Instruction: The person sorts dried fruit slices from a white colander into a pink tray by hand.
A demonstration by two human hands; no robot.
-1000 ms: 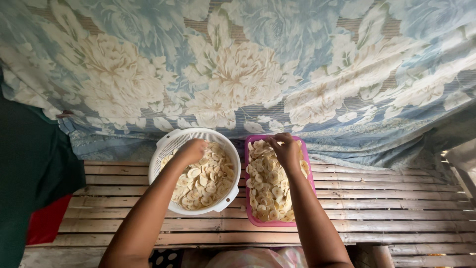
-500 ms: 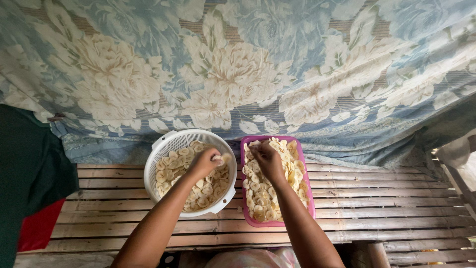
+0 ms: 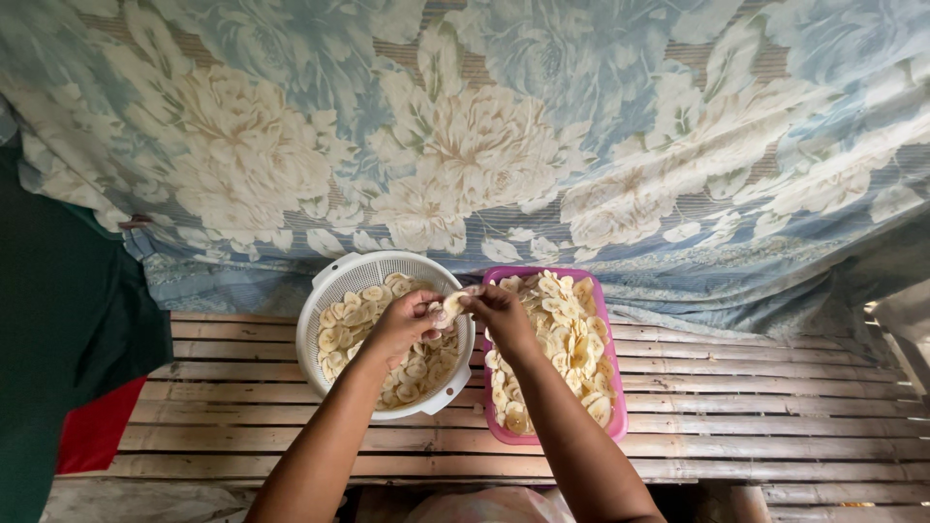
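In the head view, both forearms are running off the bottom edge, and the hands are hiding part of the pale sliced chips beneath them. The left hand (image 3: 405, 324) and right hand (image 3: 496, 310) are meeting fingertip to fingertip, pinching one thin, pale yellow slice (image 3: 451, 306) over the rim between the white round colander (image 3: 334, 281) and the pink rectangular tray (image 3: 614, 387). Both containers are sitting near the back edge of the slatted tabletop (image 3: 756, 407), against a floral cloth (image 3: 484, 136).
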